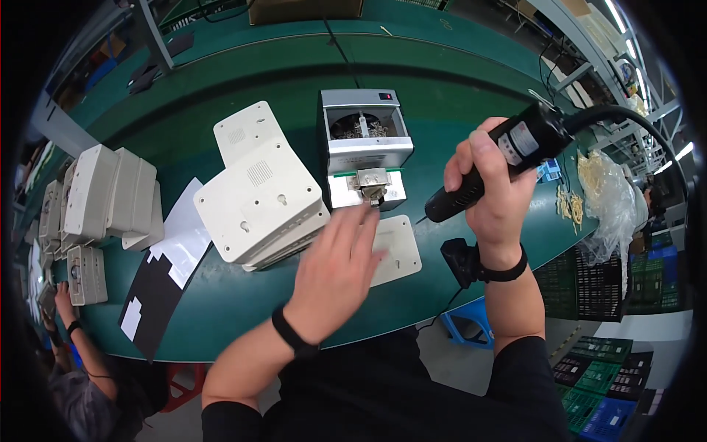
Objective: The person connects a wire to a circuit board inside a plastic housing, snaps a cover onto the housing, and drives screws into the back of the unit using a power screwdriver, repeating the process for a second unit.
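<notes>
Electric screwdriver (537, 132): right of the screw feeder (368, 153), its bit angled down toward the left, near the flat cream plate (401, 254).
Right hand (497, 180): wrapped firmly around the screwdriver; a twist of the wrist could swing the bit into the left fingers or scratch the plate.
Left hand (333, 254): fingers stretched to the feeder's near end; I cannot tell whether the fingertips pinch a screw. A tiny screw could slip loose and drop, and fingers this close to the outlet could get nipped or jabbed.
Plate: lies loose, partly under the left hand, so a brush of the palm could slide it.
Cream housings (258, 188): left of the feeder, piled askew; a knock from the left forearm could topple the top one.
Cable (622, 112): loops off to the right from the screwdriver's far end; a snag there could tug the tool.
Far left stack (92, 191): more cream housings, leaning unevenly, liable to slide if bumped.
</notes>
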